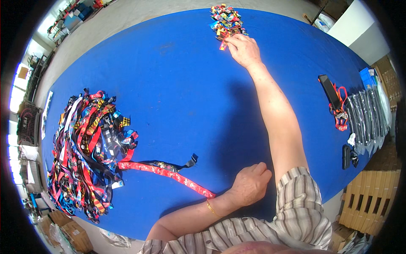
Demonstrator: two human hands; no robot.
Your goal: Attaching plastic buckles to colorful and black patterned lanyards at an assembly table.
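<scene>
Straps [226, 19], short and multicoloured, bunched at twelve o'clock.
A red end [222, 45] is pinched by the right hand [244, 50]; left hand [252, 184] curled, hold unclear; lanyards [86, 148] piled at nine.

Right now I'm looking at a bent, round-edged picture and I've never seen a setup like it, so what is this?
There is no machine here: someone works bare-handed. The one picture comes from a wide fisheye camera worn on the head, looking down, so straight edges curve.

On the blue table, a big heap of straps lies at the left, with a red strap running from its edge to the left forearm. At the right are a dark device and plastic-wrapped packs.

The right hand reaches far forward, fingertips at the near end of a small colourful pile; whether they pinch a piece is unclear. The left hand is curled near the body; I can't see whether it holds anything.
</scene>
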